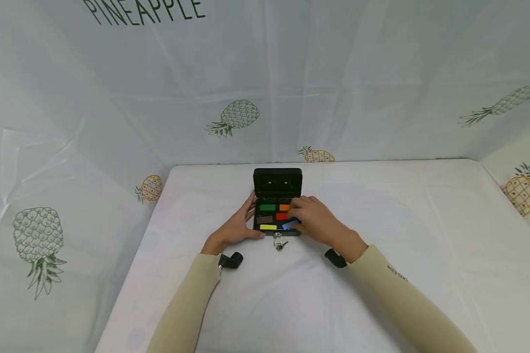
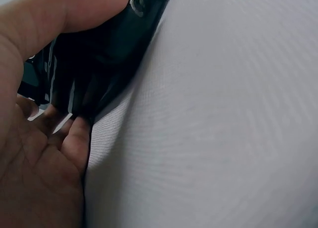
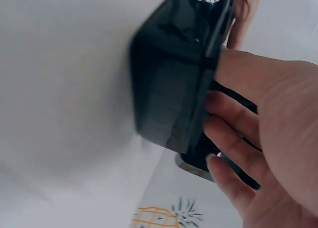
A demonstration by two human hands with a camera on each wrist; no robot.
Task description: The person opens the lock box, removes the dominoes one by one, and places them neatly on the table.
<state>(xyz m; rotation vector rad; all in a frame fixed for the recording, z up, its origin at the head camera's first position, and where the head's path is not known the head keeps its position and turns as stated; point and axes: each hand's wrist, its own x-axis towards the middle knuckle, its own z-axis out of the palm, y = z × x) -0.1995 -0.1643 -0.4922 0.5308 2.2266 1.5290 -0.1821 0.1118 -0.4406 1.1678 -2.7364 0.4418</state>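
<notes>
A small black cash box stands with its lid raised. Inside lie a green block, an orange block, a red block, a brown block, a yellow block and a slanted blue block. My left hand grips the box's left side, thumb at the front corner and fingers along the side. My right hand reaches over the right wall, fingers inside near the red and blue blocks. Whether it pinches one is hidden.
Keys hang from the lock at the box's front. A white cloth covers the table, whose back edge runs just behind the box. Pineapple-printed sheeting rises behind and at the sides.
</notes>
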